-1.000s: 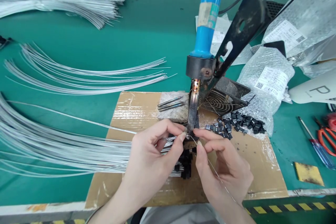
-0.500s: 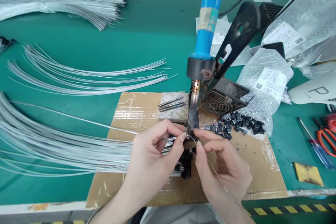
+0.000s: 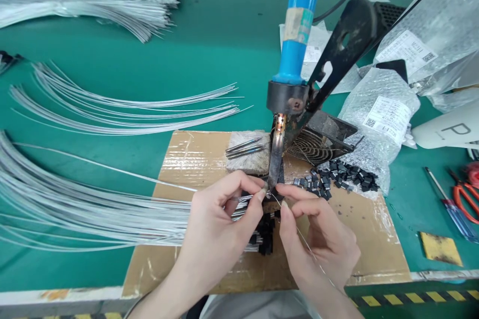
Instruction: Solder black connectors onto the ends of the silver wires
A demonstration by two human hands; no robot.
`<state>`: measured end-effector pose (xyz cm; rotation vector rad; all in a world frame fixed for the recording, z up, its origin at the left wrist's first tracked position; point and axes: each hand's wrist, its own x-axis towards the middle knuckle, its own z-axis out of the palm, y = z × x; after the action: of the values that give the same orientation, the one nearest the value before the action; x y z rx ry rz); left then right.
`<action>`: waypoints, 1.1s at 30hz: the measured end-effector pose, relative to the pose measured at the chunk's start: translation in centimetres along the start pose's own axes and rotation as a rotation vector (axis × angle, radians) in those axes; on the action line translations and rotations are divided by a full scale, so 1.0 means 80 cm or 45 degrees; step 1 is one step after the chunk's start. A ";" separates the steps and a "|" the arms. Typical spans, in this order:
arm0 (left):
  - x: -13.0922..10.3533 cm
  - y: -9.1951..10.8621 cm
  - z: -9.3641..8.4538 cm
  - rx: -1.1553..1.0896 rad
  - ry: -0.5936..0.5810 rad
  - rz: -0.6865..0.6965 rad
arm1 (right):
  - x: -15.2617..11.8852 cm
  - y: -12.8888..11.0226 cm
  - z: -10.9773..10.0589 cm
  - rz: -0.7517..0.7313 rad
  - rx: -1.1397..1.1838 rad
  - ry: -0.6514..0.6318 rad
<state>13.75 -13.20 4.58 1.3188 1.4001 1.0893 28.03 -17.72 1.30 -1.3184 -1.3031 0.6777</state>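
Soldering iron point(image 3: 277, 157) tip: left hand point(image 3: 217, 229) fingers pinch wire point(image 3: 112, 171) | right hand point(image 3: 318, 234) fingers pinch solder strand point(image 3: 305, 241) | black parts point(image 3: 337, 175) right of iron | wire bundle point(image 3: 93, 214) left

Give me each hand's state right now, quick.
Left hand: closed, pinching a white wire at the iron tip.
Right hand: closed, pinching thin solder wire.

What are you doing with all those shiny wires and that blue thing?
A person is soldering. The left hand pinches a thin white wire against the tip of the blue-handled soldering iron, which sits in a stand. The right hand feeds a fine strand of solder to that same spot. Small black parts lie on the cardboard, and bundles of wires fan out to the left.
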 end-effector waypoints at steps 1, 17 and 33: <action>0.000 0.000 0.000 -0.008 -0.004 -0.002 | 0.000 0.000 0.001 0.004 0.000 0.008; -0.004 -0.005 -0.001 -0.017 0.013 0.033 | 0.000 0.010 -0.001 -0.133 -0.022 -0.008; -0.003 -0.005 -0.001 -0.002 -0.011 0.048 | 0.002 0.010 0.001 -0.162 -0.052 -0.007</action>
<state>13.56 -13.43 4.21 1.3523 1.3728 1.1076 28.22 -17.37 0.58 -1.2553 -1.3989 0.5689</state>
